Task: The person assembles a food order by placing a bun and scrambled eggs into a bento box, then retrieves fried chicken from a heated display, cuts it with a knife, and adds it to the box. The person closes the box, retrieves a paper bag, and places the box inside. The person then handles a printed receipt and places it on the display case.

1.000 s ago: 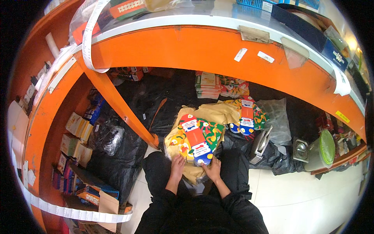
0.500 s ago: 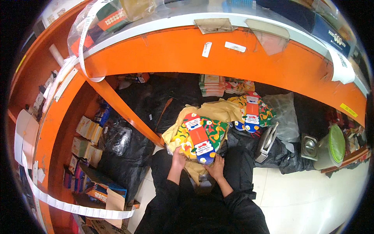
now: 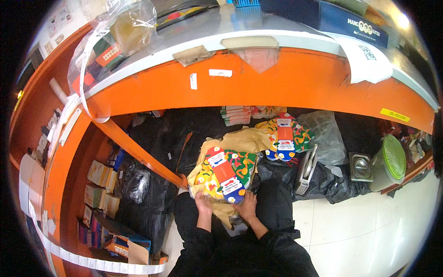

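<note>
Fingers of the left hand (image 3: 203, 204) touch the near left corner of the card stack (image 3: 224, 171), and those of the right hand (image 3: 248, 206) meet its near right corner, by the blue end; whether they clench it, I cannot tell. The stack lies between the knees (image 3: 267, 198) on crumpled brown paper (image 3: 247, 137), which rises around its left and far sides. Its top is yellow, red, green and blue.

Right of the knees, a grey metal tool (image 3: 305, 171) stands tilted on black plastic (image 3: 323, 184), with a steel lid (image 3: 361, 168) and a green-lidded tub (image 3: 383, 173) farther right. Just past the paper is a second stack (image 3: 285, 135), beside a clear sheet (image 3: 325, 138). Beyond lies a third stack (image 3: 236, 115). Above, an orange beam (image 3: 258, 90) fronts the grey surface (image 3: 217, 25), which carries a clear bag (image 3: 134, 32) and a dark blue box (image 3: 353, 27).
</note>
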